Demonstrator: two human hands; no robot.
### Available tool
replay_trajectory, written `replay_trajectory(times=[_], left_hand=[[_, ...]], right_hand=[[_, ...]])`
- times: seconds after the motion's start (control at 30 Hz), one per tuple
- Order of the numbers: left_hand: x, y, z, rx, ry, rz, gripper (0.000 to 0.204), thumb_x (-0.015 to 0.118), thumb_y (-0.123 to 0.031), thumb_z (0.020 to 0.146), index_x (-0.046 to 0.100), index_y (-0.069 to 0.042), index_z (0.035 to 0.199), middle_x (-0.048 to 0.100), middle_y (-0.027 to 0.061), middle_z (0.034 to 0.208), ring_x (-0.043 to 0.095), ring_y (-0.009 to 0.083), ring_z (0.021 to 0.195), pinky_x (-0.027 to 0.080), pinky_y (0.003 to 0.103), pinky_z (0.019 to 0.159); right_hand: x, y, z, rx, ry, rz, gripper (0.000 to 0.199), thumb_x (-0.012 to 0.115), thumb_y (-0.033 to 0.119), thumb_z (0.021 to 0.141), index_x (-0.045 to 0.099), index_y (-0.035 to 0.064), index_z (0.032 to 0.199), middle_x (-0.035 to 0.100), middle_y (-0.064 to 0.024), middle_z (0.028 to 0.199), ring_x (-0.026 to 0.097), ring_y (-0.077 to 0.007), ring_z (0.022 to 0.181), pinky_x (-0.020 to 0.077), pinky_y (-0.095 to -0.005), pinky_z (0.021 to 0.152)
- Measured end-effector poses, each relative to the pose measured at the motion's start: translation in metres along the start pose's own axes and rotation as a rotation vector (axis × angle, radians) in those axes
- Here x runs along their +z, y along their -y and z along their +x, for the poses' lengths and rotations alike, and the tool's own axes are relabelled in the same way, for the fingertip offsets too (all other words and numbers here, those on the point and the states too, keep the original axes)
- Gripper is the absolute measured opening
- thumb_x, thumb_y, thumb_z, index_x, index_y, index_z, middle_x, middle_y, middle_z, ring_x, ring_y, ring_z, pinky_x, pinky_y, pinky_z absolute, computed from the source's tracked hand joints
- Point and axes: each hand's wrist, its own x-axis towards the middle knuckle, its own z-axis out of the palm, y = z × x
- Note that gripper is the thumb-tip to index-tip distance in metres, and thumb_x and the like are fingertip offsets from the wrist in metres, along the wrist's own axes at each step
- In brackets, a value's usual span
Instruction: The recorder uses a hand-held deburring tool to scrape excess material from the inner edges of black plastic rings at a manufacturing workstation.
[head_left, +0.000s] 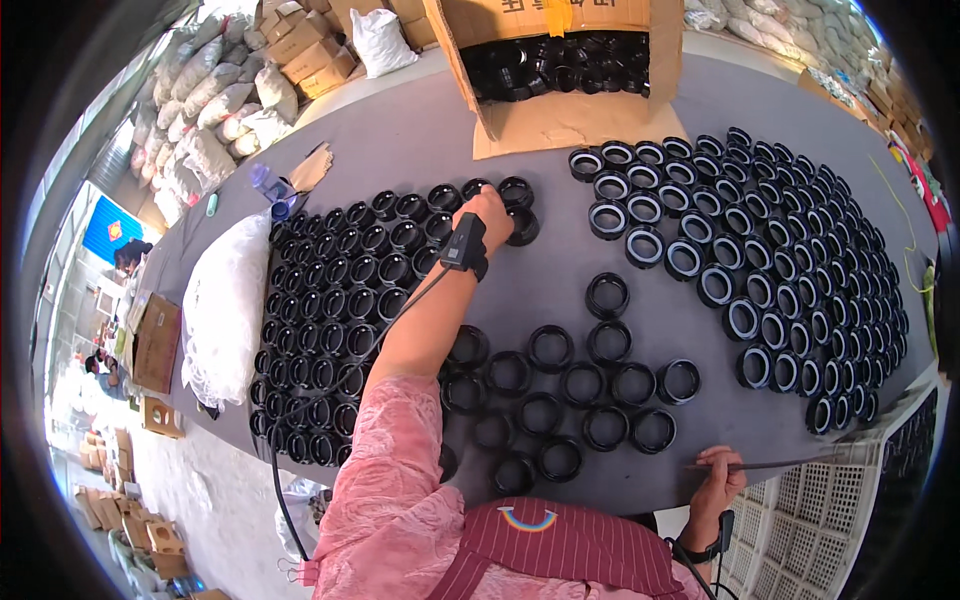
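My left hand (487,215) reaches far across the grey table, fingers curled down among black rings at the right end of a block of rows. Its fingertips close on a black ring (476,188), partly hidden by the hand. Another black ring (522,236) lies right beside the hand. Close to the table's near edge, my right hand (718,482) is closed around a thin dark rod (775,464) that points to the right. Loose black rings (540,430) lie spread between my arms. On the right stand many rings with pale inner bands (742,318).
An open cardboard box (560,125) full of black rings stands at the far side. A white plastic bag (225,310) lies at the left, near a clear bottle (268,183). Below the right edge is a pale plastic crate (815,510). Sacks (205,100) are piled behind.
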Motion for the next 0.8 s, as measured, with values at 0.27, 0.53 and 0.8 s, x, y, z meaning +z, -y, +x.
replay_trajectory(times=[0.27,0.53,0.8], left_hand=[[-0.017,0.010,-0.006,0.054,-0.129,-0.033,0.045,0.073,-0.032,0.082,0.061,0.002,0.108,0.071,0.0229,0.103,0.070,0.0388,0.098,0.056,0.047,0.084],[-0.059,0.056,-0.100,1.002,0.353,-0.030,0.068,0.071,-0.004,0.070,0.060,-0.022,0.135,0.064,0.0144,0.106,0.062,0.0331,0.101,0.050,0.042,0.092],[-0.038,0.069,-0.146,1.080,0.163,0.314,0.080,0.054,-0.001,0.086,0.036,-0.040,0.154,0.059,0.0043,0.094,0.061,0.0228,0.092,0.043,0.039,0.095]], right_hand=[[-0.001,-0.007,0.002,-0.026,0.017,0.034,0.020,0.052,0.008,0.100,0.056,0.0019,0.082,0.061,-0.0139,0.084,0.056,-0.0203,0.080,0.0467,-0.0325,0.076],[-0.001,-0.004,0.003,-0.005,-0.006,0.063,0.021,0.051,0.005,0.097,0.055,0.0023,0.076,0.061,-0.0108,0.079,0.057,-0.0206,0.083,0.0465,-0.0337,0.079],[-0.005,-0.011,0.004,-0.040,0.036,0.029,0.018,0.053,0.010,0.100,0.056,0.0022,0.085,0.063,-0.0137,0.088,0.057,-0.0178,0.081,0.0459,-0.0301,0.077]])
